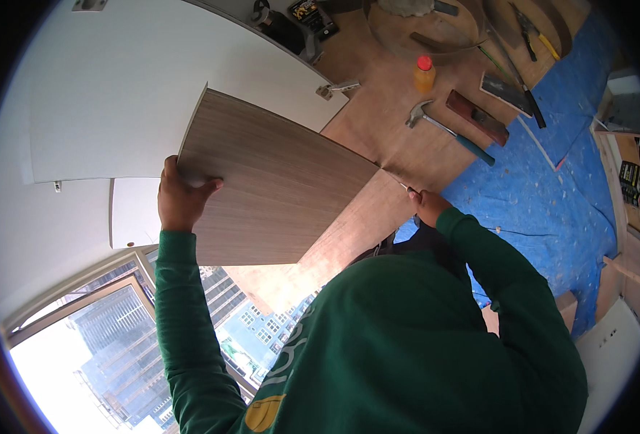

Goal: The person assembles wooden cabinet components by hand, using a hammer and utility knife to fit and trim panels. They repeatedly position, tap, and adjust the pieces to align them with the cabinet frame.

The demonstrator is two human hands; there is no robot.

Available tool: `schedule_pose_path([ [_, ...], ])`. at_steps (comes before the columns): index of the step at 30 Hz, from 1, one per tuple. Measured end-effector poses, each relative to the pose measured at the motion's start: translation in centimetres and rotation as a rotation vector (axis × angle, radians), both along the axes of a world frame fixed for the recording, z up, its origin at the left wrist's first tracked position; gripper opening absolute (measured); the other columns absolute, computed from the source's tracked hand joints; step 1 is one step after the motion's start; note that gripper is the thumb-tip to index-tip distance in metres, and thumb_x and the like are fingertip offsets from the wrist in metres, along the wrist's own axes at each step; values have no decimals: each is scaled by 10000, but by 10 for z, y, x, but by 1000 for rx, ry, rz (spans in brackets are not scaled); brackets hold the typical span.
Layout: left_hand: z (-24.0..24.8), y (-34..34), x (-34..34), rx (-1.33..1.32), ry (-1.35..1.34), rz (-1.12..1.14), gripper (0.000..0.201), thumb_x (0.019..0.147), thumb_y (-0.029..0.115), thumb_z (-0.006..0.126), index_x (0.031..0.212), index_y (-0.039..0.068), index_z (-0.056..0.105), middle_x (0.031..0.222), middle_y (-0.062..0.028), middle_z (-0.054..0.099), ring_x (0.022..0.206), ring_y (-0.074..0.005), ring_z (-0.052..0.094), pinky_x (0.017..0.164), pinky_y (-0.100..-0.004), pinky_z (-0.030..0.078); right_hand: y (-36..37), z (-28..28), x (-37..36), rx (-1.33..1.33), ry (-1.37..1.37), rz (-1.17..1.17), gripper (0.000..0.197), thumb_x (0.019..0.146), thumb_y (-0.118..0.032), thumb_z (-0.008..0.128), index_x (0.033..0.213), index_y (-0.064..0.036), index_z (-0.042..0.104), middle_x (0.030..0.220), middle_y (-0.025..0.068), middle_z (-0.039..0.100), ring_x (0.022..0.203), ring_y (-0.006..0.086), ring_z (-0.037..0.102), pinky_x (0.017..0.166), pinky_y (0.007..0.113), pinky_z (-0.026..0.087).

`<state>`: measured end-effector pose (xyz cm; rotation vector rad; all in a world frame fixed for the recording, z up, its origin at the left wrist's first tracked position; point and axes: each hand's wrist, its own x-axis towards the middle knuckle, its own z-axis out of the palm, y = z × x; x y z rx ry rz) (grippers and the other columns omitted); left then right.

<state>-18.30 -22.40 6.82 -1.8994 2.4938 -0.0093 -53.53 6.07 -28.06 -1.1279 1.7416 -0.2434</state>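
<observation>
My left hand grips the left edge of a brown wood-grain panel, its thumb on the broad face and its fingers wrapped round the edge. The panel is tilted up over the plywood worktop. My right hand is closed round a slim tool with a thin metal shaft. The shaft reaches the panel's right corner, and the tool's exact kind is hidden in my fingers.
On the plywood lie a claw hammer, a wooden hand plane and a red-capped bottle. White cabinet doors with hinges stand at the left. Blue sheeting covers the right side. Beyond the window are tall buildings.
</observation>
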Motion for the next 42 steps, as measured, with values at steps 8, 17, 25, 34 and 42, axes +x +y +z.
schedule_pose_path([
  [8,0,1,1,6,5,-27,835,639,287,1009,1255,-7,530,1156,-279,693,1044,-458,717,892,-510,599,-19,13,7,-40,-3,-19,645,1123,-518,345,1074,46,655,1025,309,721,1016,493,681,899,569,527],
  [17,-1,0,1,21,38,-20,824,636,295,1011,1245,3,539,1155,-273,692,1036,-455,715,890,-510,595,-14,-2,19,11,57,-12,618,1121,-496,365,1096,51,652,1065,303,725,1044,485,685,924,565,531],
  [25,0,-1,0,20,23,14,849,634,295,1010,1272,-6,538,1178,-274,688,1058,-456,709,910,-505,591,-2,16,4,32,13,-10,645,1122,-509,351,1085,62,647,1040,327,717,1035,494,684,918,568,527],
  [34,1,1,-3,10,8,6,836,639,287,1011,1263,-5,538,1168,-279,689,1048,-455,716,899,-505,595,-30,2,16,23,46,-2,643,1119,-521,359,1088,53,647,1072,317,719,1030,495,687,912,565,534],
  [42,-1,-1,-6,63,79,-2,794,633,249,1008,1232,0,552,1141,-267,698,1035,-440,720,897,-497,597,-10,-4,20,47,51,-17,602,1111,-496,395,1114,55,636,1068,326,716,1042,507,685,929,566,535],
])
